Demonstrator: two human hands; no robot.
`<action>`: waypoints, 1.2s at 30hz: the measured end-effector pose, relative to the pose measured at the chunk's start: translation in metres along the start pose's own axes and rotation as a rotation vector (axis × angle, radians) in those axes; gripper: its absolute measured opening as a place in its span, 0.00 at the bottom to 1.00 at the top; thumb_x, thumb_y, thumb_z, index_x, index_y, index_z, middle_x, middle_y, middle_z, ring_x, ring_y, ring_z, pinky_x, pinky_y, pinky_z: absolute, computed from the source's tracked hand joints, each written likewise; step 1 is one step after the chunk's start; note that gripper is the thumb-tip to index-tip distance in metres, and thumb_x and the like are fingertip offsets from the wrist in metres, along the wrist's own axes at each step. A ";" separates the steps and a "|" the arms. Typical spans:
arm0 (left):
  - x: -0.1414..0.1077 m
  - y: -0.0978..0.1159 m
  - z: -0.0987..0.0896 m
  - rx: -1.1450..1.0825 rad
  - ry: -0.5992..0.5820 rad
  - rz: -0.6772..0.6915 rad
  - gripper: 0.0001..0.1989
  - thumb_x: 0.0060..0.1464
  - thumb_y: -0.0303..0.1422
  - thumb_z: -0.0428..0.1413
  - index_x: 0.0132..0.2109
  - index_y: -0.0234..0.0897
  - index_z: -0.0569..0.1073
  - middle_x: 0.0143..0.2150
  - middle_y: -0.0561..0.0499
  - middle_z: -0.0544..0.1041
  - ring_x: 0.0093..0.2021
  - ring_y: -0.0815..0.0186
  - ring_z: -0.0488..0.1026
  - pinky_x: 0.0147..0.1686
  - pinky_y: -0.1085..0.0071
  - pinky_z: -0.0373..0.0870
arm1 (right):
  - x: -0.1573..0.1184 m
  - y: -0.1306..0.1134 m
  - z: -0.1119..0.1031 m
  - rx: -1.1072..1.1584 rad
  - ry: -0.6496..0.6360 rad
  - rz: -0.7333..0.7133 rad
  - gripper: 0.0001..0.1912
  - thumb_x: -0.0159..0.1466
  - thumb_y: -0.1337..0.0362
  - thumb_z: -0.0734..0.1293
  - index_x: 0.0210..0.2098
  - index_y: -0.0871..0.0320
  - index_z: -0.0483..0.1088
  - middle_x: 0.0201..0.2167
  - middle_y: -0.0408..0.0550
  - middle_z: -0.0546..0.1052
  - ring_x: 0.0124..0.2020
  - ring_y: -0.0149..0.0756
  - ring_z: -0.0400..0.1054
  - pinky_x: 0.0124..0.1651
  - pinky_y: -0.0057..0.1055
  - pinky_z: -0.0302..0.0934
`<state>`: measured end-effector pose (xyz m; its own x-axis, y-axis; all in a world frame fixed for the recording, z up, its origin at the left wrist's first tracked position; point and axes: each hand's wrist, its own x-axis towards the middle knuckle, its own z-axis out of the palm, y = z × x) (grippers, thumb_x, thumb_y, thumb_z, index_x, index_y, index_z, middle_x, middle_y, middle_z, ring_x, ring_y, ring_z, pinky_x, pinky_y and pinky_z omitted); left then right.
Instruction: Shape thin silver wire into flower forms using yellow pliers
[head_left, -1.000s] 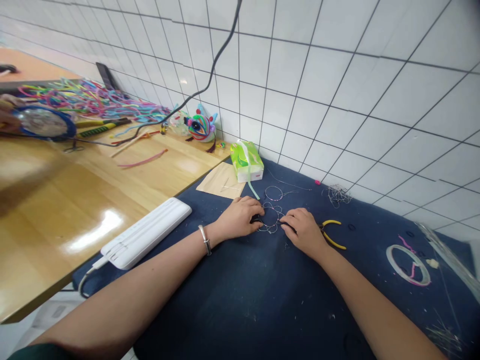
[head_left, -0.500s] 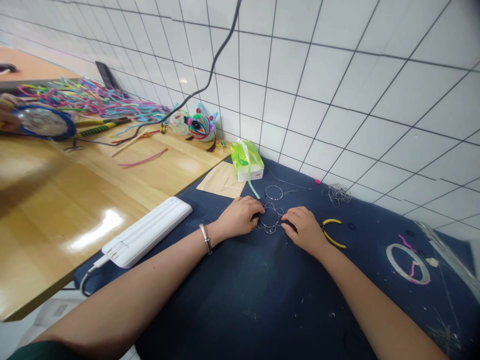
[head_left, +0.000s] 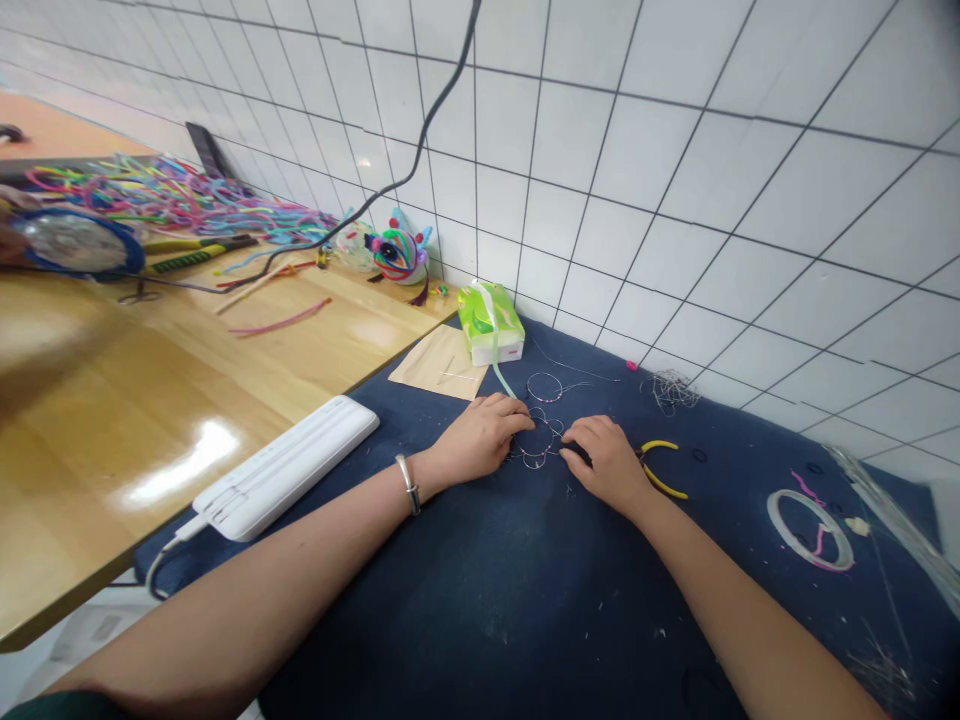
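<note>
We have the wire flower (head_left: 537, 456) lying between our two hands, its looped petals around a round middle dotted with tiny beads. Our left hand (head_left: 484, 438) curls in a narrow grip over its left edge, index finger reaching onto the loops; the thumb is hidden, so we cannot tell whether it pinches the wire. Our right hand (head_left: 606, 462) keeps thumb and index close at the flower's right edge, with something dark between them (shadow or tool, we cannot tell which).

Just right of that grip, the yellow-handled pliers (head_left: 660, 444) show spread handles, their head end running in toward our right hand. Beyond the flower lies a plain wire ring (head_left: 544, 387) with loose ends, and farther right of it a tangle of thin wire (head_left: 675, 391). Past our left fingers sit the brown paper (head_left: 431, 365) and the green tissue pack (head_left: 490, 322), a pale strip trailing from the pack toward those fingers.

Left of our left forearm rests the white power bank (head_left: 289, 468), cable plugged in. Well right of our right grip, the white coil (head_left: 776, 494) lies on the dark cloth (head_left: 480, 610). Far left, another person's hand (head_left: 10, 238) is at a blue-rimmed object (head_left: 79, 243).
</note>
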<state>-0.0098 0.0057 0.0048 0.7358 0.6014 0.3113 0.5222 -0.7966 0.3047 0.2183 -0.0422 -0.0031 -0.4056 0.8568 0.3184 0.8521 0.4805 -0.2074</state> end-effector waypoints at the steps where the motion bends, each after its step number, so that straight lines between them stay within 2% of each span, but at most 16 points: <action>1: 0.000 0.001 0.000 -0.014 -0.013 0.023 0.20 0.49 0.20 0.46 0.48 0.40 0.69 0.49 0.48 0.68 0.48 0.60 0.63 0.47 0.62 0.59 | 0.000 0.000 0.000 -0.003 0.003 0.000 0.07 0.59 0.64 0.61 0.37 0.55 0.67 0.39 0.48 0.70 0.44 0.40 0.60 0.45 0.38 0.53; 5: -0.001 0.007 -0.002 -0.074 -0.070 0.092 0.20 0.49 0.20 0.45 0.47 0.41 0.70 0.48 0.49 0.70 0.48 0.62 0.64 0.49 0.62 0.56 | 0.000 0.000 0.001 -0.007 0.015 0.016 0.08 0.59 0.64 0.62 0.38 0.55 0.67 0.40 0.49 0.71 0.43 0.40 0.61 0.44 0.38 0.53; 11: -0.001 0.014 -0.002 -0.099 -0.108 0.086 0.14 0.52 0.29 0.49 0.47 0.42 0.70 0.47 0.50 0.71 0.48 0.61 0.65 0.49 0.62 0.56 | 0.001 -0.001 0.001 -0.009 0.017 0.039 0.12 0.58 0.61 0.63 0.42 0.54 0.67 0.41 0.49 0.70 0.44 0.41 0.61 0.44 0.38 0.54; 18: 0.000 0.010 0.002 -0.136 -0.099 0.124 0.16 0.51 0.23 0.47 0.45 0.41 0.71 0.48 0.50 0.72 0.49 0.64 0.66 0.51 0.64 0.58 | 0.003 0.001 0.004 0.014 -0.002 0.077 0.12 0.57 0.60 0.64 0.41 0.52 0.68 0.39 0.48 0.69 0.43 0.41 0.60 0.43 0.38 0.54; 25: 0.000 0.007 0.003 -0.150 -0.089 0.163 0.17 0.51 0.21 0.46 0.45 0.40 0.70 0.47 0.50 0.72 0.48 0.65 0.67 0.51 0.64 0.61 | 0.003 0.004 0.005 0.040 -0.006 0.089 0.08 0.55 0.62 0.64 0.35 0.53 0.68 0.39 0.47 0.69 0.42 0.39 0.60 0.43 0.37 0.54; 32: -0.001 0.005 0.005 -0.148 -0.092 0.179 0.17 0.52 0.20 0.45 0.45 0.39 0.71 0.47 0.49 0.72 0.49 0.65 0.66 0.52 0.64 0.61 | 0.007 -0.002 0.003 0.026 -0.029 0.113 0.21 0.52 0.55 0.67 0.45 0.50 0.65 0.42 0.48 0.67 0.43 0.42 0.58 0.44 0.39 0.53; 36: 0.000 0.006 0.003 -0.163 -0.086 0.189 0.17 0.52 0.20 0.45 0.45 0.39 0.71 0.47 0.49 0.72 0.50 0.65 0.66 0.52 0.64 0.60 | 0.009 -0.004 0.002 0.010 -0.060 0.120 0.20 0.51 0.54 0.67 0.44 0.49 0.66 0.41 0.47 0.66 0.43 0.41 0.58 0.43 0.38 0.53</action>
<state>-0.0050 0.0007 0.0036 0.8511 0.4301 0.3011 0.3010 -0.8696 0.3914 0.2110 -0.0356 -0.0012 -0.3204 0.9176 0.2352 0.8925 0.3757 -0.2497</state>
